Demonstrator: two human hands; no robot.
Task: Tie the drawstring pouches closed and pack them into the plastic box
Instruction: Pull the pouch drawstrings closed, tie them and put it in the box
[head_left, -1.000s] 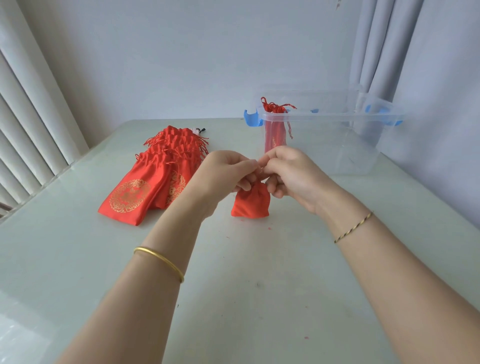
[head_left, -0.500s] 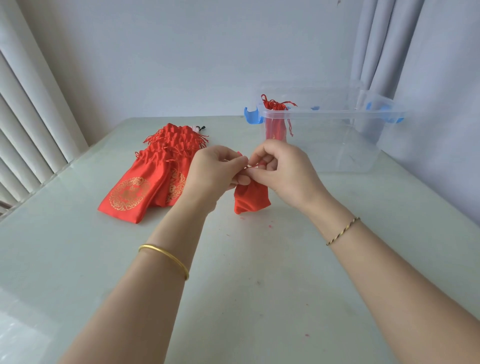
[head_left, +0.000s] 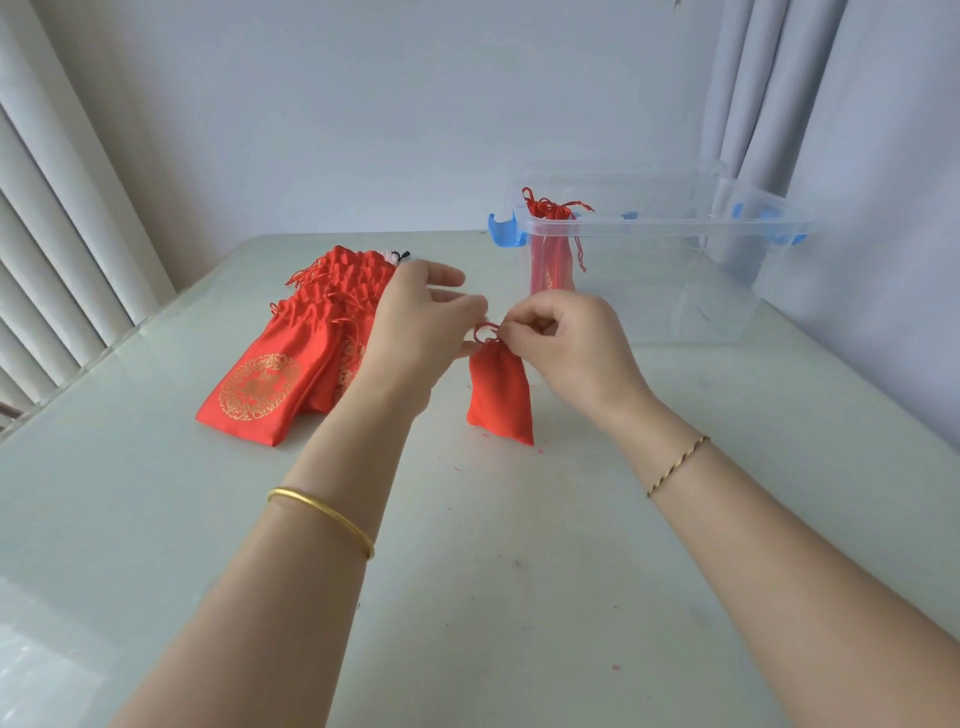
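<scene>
Both hands, left (head_left: 415, 322) and right (head_left: 566, 338), pinch the cord (head_left: 485, 332) atop a pouch (head_left: 500, 395) (base on the bench (head_left: 467, 571)). The box (head_left: 665, 270) sits at 1 o'clock.

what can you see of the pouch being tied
The pouch is small and red, of plain matte cloth on the side shown. It stands roughly upright, its bottom on the table, its neck gathered tight at the top. A red drawstring loops above the neck, pinched by the left hand and right hand.
</scene>
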